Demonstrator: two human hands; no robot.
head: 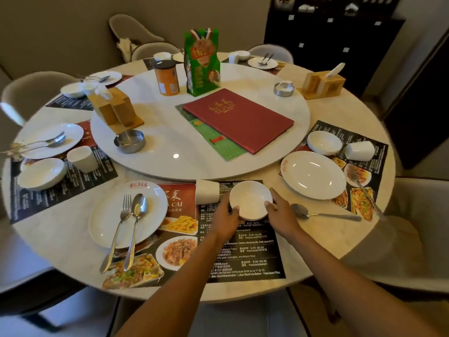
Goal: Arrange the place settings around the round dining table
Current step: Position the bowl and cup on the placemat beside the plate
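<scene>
Two hands: we see both on one small white bowl (250, 199), the left hand (224, 216) on its near-left rim and the right hand (283, 215) on its right side.
Left hand state: thumb hooked over the rim, the other digits under or behind the bowl; we read it as gripping.
Right hand state: thumb on the rim, palm cupped against the bowl's wall; gripping too, though the far digits are hidden.
Why two hands: we judge the paired hold steadies the bowl for exact placing rather than for carrying weight.
Bowl position: upright, over the dark text half of the nearest placemat (243, 251); we cannot tell whether it rests on the mat or is just above it.
Cup (206, 194): white, lying on its side, touching or just beside the bowl's left edge; likely to be stood up.
Plate (126, 212): left half of the same mat, with fork (120, 227) and spoon (136, 220) laid across it side by side, handles toward the table edge for easy reach.
Loose spoon (320, 214): on bare table right of the mat, between this setting and the next plate (313, 175); we judge it not yet assigned.
Turntable (170, 164): centre, carrying the red menu (238, 120), within every seat's reach.
</scene>
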